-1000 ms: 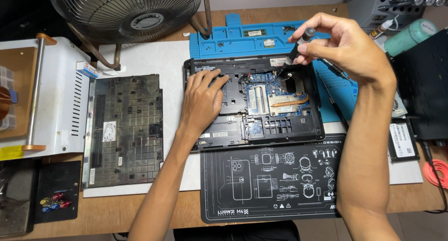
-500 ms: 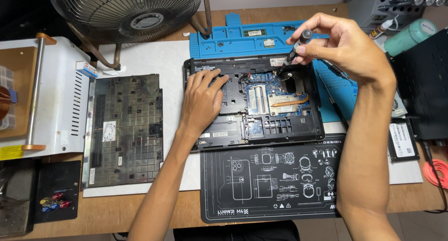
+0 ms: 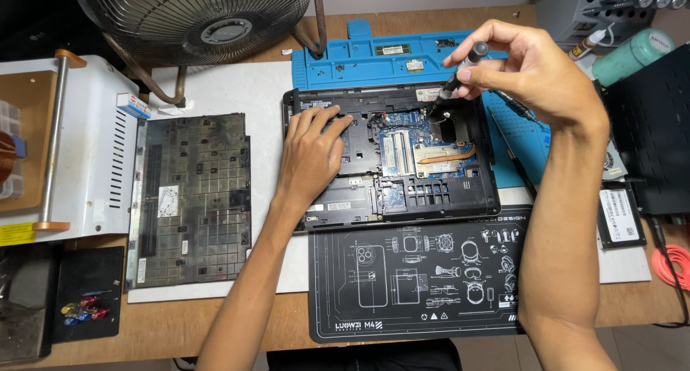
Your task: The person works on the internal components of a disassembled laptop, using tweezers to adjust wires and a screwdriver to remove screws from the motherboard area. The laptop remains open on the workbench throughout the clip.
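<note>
From the head view we see our left hand (image 3: 310,152) lying flat, fingers apart, on the opened laptop (image 3: 392,163) at the counter's centre. At one o'clock, our right hand (image 3: 528,73) has its fingers clamped on a screwdriver (image 3: 454,80), tip inside the laptop.

There is only one view, from a camera on the person's head. It looks steeply down on the opened laptop (image 3: 392,155), which lies close to the middle of the picture, slightly above it. The view is near enough to show the small parts inside the laptop. Behind the laptop the picture reaches to a fan (image 3: 198,19), in front of it to the table edge (image 3: 180,335). Both forearms enter from the lower edge; the left hand (image 3: 310,152) and the right hand (image 3: 528,73) are over the laptop
</note>
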